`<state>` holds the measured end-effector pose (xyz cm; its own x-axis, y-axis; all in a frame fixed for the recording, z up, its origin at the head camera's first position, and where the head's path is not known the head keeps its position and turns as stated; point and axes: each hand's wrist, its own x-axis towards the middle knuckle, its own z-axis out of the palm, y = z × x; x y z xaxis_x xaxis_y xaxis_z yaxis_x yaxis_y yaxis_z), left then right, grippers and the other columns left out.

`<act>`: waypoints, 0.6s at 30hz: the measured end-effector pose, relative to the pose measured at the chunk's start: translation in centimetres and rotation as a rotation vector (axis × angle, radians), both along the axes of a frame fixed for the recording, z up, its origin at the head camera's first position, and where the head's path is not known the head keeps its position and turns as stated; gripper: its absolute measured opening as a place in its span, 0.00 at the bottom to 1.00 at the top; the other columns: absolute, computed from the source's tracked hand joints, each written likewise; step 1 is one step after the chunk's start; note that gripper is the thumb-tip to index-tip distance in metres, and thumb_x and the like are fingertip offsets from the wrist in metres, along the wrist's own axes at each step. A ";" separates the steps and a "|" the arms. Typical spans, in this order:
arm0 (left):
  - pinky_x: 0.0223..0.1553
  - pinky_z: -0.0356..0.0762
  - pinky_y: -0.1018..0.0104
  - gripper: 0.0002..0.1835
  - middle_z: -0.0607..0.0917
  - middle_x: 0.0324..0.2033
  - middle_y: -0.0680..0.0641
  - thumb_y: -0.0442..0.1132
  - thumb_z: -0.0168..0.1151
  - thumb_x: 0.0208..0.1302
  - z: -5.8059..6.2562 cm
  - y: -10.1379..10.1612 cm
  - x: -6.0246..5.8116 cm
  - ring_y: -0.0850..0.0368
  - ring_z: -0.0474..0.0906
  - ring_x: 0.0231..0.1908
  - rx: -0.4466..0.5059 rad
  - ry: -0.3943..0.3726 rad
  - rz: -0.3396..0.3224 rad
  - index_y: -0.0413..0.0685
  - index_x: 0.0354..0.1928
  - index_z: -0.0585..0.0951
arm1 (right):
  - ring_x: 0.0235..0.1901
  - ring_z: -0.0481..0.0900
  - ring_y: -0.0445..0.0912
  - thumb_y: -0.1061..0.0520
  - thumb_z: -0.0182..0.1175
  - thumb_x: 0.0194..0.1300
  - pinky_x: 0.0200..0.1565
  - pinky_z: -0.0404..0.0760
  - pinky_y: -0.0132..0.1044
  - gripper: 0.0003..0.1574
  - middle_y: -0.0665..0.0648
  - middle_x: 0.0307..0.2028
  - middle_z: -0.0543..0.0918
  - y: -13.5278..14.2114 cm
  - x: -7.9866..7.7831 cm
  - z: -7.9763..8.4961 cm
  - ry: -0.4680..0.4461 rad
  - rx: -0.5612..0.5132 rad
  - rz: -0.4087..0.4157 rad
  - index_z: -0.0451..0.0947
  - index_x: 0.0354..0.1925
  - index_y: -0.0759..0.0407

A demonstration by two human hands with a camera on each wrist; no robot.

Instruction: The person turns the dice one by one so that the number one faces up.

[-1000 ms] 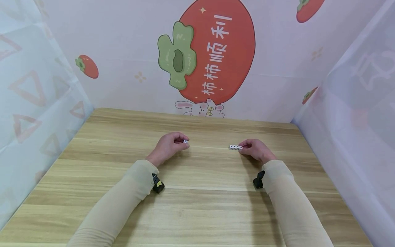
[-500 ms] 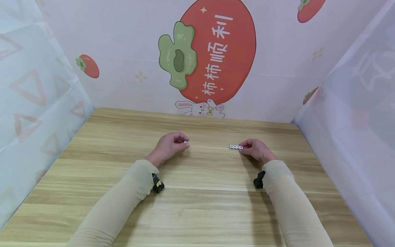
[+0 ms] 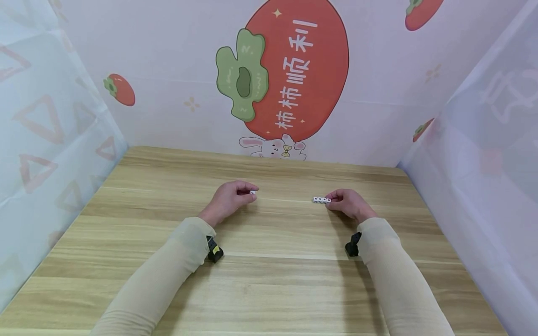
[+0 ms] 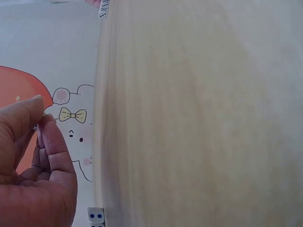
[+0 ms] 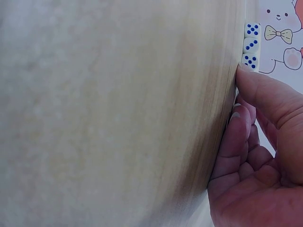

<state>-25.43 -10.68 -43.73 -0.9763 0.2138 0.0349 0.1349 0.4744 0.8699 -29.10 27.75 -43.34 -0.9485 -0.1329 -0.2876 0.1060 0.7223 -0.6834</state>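
My left hand (image 3: 230, 199) pinches a small white die (image 3: 253, 192) between thumb and fingertips. In the left wrist view the thumb and fingers (image 4: 35, 142) cover nearly all of it. Another white die (image 4: 96, 215) with two blue dots shows at the bottom of that view. To the right, my right hand (image 3: 346, 203) grips the right end of a short row of white dice (image 3: 320, 200) on the wooden table. The right wrist view shows blue-dotted faces on the dice (image 5: 251, 45), with the thumb tip against the nearest one; the end held in the fingers is hidden.
The wooden table (image 3: 277, 289) reaches back to a white printed backdrop (image 3: 168, 126) with a large red persimmon. Pale cloth walls (image 3: 46, 154) stand along both sides. A black wrist camera (image 3: 215, 252) sits at the left cuff and another black camera (image 3: 352, 245) at the right.
The die in my left fingertips was mostly covered half a second ago and now shows a dotted face again, with the fingers slightly shifted. My right hand and its row stay in place.
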 end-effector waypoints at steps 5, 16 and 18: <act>0.46 0.81 0.62 0.17 0.88 0.48 0.47 0.41 0.71 0.68 0.0 0.0 0.1 0.52 0.83 0.48 0.023 -0.004 0.005 0.46 0.56 0.86 | 0.46 0.75 0.50 0.56 0.67 0.72 0.55 0.72 0.45 0.16 0.58 0.48 0.83 0.0 0.0 0.0 0.008 0.006 0.007 0.82 0.55 0.61; 0.44 0.80 0.62 0.15 0.86 0.45 0.48 0.43 0.73 0.64 -0.1 0.0 0.0 0.53 0.84 0.46 0.026 -0.002 0.015 0.46 0.51 0.87 | 0.45 0.75 0.50 0.56 0.67 0.72 0.55 0.72 0.45 0.17 0.58 0.47 0.84 0.0 0.0 0.1 0.018 0.022 0.019 0.82 0.55 0.61; 0.44 0.81 0.62 0.15 0.86 0.44 0.48 0.43 0.74 0.64 -0.2 -0.1 0.0 0.53 0.84 0.46 0.028 0.000 0.014 0.47 0.51 0.87 | 0.45 0.75 0.50 0.55 0.67 0.72 0.55 0.72 0.45 0.17 0.58 0.47 0.84 0.0 0.0 0.1 0.018 0.024 0.019 0.82 0.55 0.60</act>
<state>-25.41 -10.74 -43.88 -0.9790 0.1995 0.0408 0.1289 0.4519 0.8827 -29.12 27.72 -43.28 -0.9510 -0.1441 -0.2734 0.0797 0.7403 -0.6675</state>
